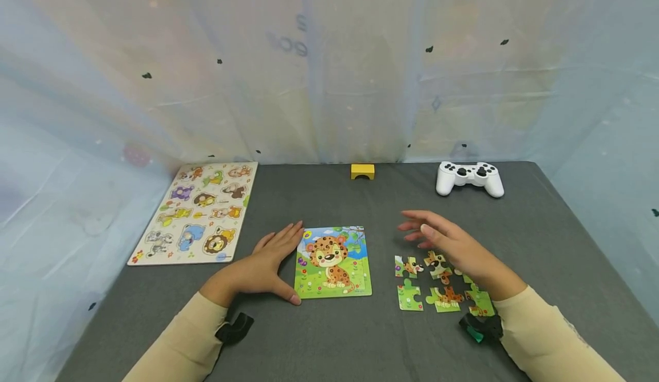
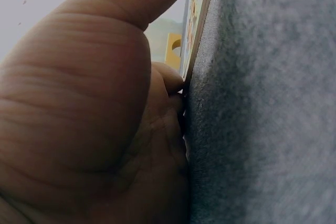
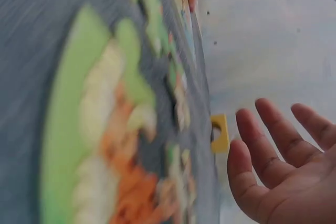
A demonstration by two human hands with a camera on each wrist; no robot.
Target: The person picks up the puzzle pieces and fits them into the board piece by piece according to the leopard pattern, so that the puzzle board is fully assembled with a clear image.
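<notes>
- Head view: a cloth-textured dark grey table point(image 1: 334, 339) bears a flat, square, glossy leopard-cub picture board point(image 1: 334, 265) near the middle, brightly printed in blue and green.
- To its right lie loose jigsaw pieces point(image 1: 447, 300), thin and knobbed, with green and spotted orange print; some are partly hidden by the right arm.
- Far left, a larger pale puzzle board point(image 1: 195, 216) carries rows of cartoon animal shapes.
- Along the far edge sit a yellow arch block point(image 1: 362, 170) with a half-round cutout and a smooth white game controller point(image 1: 469, 179).
- Behind hangs a thin, creased, translucent sheet point(image 1: 360, 84).
- The left hand point(image 1: 259, 270) is spread wide, fingertips at the picture board's upper-left corner, thumb at its lower-left corner.
- The right hand point(image 1: 453, 247) hovers beyond the jigsaw pieces, fingers loosely extended and slightly parted, clear of the table.
</notes>
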